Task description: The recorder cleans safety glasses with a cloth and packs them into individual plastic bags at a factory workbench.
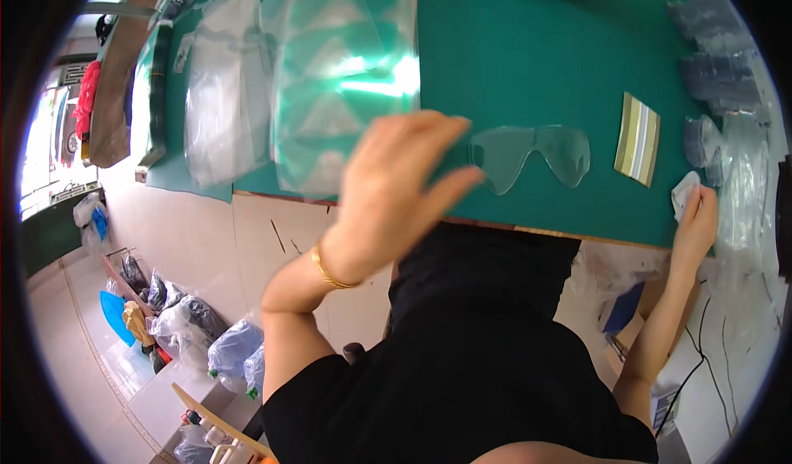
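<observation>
A transparent goggle lens [563,152] with a notch for the nose lies flat on the green tabletop [528,51]. Just left of it hovers my left hand [392,179], a bangle on its wrist. Its thumb and fingers are apart and slightly blurred, with nothing between them. At the table's right side, my right hand [700,216] pinches a small white cloth [684,193]. Between the lens and that cloth lies a flat rectangular piece [637,140] striped in olive and pale bands.
Transparent plastic sheets [338,76] and clear bags [223,93] cover the table's left part. Several stacks of dark-tinted film-like pieces [718,76] line the right edge, beside a plastic-wrapped bundle [742,192]. Filled bags [186,320] stand on the floor at lower left.
</observation>
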A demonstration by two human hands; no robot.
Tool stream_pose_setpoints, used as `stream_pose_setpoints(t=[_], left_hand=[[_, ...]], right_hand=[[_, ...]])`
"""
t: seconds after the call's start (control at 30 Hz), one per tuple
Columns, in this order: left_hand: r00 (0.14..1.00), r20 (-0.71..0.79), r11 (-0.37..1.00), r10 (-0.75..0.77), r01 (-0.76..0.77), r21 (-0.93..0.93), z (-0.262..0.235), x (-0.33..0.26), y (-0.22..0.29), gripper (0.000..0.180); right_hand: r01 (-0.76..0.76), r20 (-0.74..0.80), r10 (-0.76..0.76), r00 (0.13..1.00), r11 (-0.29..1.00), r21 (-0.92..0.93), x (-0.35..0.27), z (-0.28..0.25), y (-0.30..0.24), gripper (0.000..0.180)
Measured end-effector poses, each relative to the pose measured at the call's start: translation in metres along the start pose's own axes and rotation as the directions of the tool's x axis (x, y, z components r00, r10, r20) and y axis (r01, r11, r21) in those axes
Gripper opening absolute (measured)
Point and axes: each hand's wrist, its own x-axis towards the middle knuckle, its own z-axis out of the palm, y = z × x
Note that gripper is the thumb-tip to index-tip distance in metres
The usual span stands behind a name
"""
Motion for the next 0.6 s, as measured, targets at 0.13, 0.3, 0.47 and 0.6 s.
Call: stream_pose_setpoints(t=[0.13,0.3,0.47,0.6], left_hand=[[0.895,-0.379,0.926,-0.237,0.326,0.19,-0.064,0.023,-0.085,0.033],[0.672,-0.141,0.674,-0.727,0.661,-0.328,-0.123,0.054,-0.208,0.057],[0.627,0.224,0.405,-0.746,0.695,-0.595,-0.133,0.077,-0.227,0.035],[0.747,0.184,0.503,-0.639,0.586,-0.635,-0.128,0.079,-0.211,0.027]], right_hand=[[0.073,-0.148,-0.098,0.984,0.983,-0.167,0.024,-0.017,-0.027,0.029],[0.343,-0.2,-0.293,0.935,0.889,0.303,0.069,-0.044,-0.165,0.021],[0.695,-0.418,-0.571,0.707,0.45,0.561,0.114,-0.042,-0.291,0.015],[0.683,-0.411,-0.727,0.551,0.109,0.723,0.137,-0.008,-0.4,0.019]])
